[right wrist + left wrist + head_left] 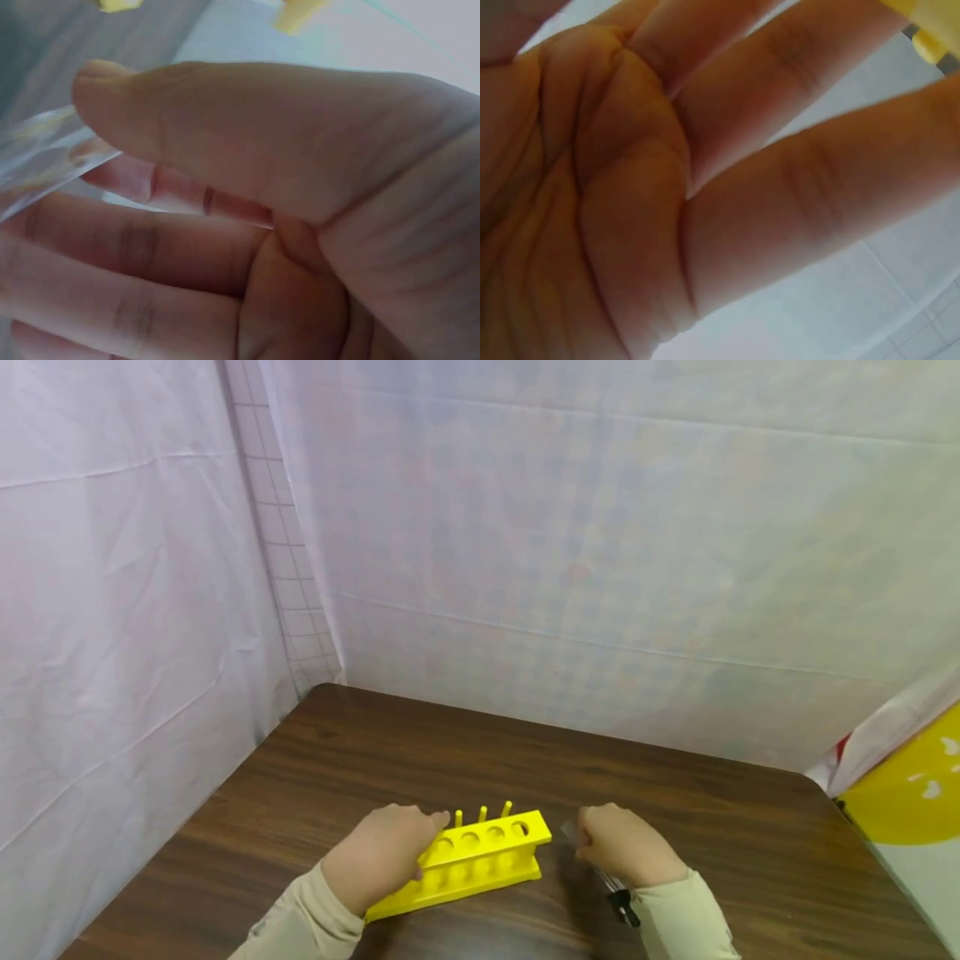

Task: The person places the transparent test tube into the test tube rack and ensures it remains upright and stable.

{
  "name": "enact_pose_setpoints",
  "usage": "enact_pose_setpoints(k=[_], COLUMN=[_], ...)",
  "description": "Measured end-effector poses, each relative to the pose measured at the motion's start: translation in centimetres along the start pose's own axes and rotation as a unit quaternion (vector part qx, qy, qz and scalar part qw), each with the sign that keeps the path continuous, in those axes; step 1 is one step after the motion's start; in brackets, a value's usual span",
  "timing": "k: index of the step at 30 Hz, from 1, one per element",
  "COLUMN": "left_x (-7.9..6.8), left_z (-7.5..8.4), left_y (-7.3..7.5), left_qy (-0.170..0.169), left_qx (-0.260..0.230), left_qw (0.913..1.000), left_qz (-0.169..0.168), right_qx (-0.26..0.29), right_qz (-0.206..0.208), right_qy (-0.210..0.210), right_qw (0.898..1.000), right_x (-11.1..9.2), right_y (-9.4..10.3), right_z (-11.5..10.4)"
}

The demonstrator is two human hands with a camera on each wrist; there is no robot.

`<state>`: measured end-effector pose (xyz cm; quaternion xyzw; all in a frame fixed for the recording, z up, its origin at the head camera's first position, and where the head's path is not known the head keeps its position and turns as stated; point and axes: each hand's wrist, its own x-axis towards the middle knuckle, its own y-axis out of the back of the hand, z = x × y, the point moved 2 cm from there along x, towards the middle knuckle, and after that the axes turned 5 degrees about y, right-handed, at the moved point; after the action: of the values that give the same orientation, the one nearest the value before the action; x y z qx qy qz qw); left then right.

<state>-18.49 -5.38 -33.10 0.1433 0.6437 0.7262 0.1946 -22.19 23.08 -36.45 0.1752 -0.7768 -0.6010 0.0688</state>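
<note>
A yellow test tube rack (480, 860) stands on the table, with a row of round holes on top and upright pegs along its far side. My left hand (386, 852) grips its left end, covering that part. In the left wrist view, a yellow bit of the rack (930, 30) shows beyond the fingers (817, 187). Just right of the rack, my right hand (630, 847) pinches a clear tube (45, 157) between thumb and fingers. The tube's far end (570, 832) points toward the rack; the palm hides the rest.
Below the right wrist lies a small black object (622, 908) with thin shiny rods, partly covered by the sleeve. The brown wood-grain table (360, 752) meets white sheeting (562, 527) at the back and left. A yellow patterned cloth (907, 802) hangs beyond the right edge.
</note>
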Motion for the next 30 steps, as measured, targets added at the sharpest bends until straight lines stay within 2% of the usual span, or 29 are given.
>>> enact_pose_setpoints(k=[6, 9, 13, 17, 26, 30], left_x=[0.0, 0.1, 0.3, 0.5, 0.6, 0.7], left_z=[0.1, 0.1, 0.2, 0.4, 0.4, 0.3], left_y=[-0.3, -0.3, -0.5, -0.7, -1.1, -1.3], left_qy=[-0.039, -0.049, -0.042, -0.029, -0.039, -0.037], left_qx=[-0.002, -0.013, -0.008, 0.0, 0.019, 0.021], left_qw=[0.9982, 0.9974, 0.998, 0.9986, 0.9959, 0.9958], left_qz=[0.045, 0.052, 0.047, 0.044, 0.079, 0.081], right_qx=[0.015, 0.013, 0.012, -0.003, -0.025, -0.025], right_qz=[0.019, 0.033, 0.057, 0.091, 0.164, 0.191], right_qy=[0.004, 0.002, 0.008, 0.044, 0.102, 0.116], right_qw=[1.0, 0.999, 0.998, 0.995, 0.981, 0.974], right_x=[-1.5, -2.3, -3.4, -4.2, -5.2, -5.3], right_y=[2.7, 3.7, 4.9, 5.8, 6.9, 7.0], right_z=[0.0, -0.1, -0.4, -1.0, -2.3, -2.6])
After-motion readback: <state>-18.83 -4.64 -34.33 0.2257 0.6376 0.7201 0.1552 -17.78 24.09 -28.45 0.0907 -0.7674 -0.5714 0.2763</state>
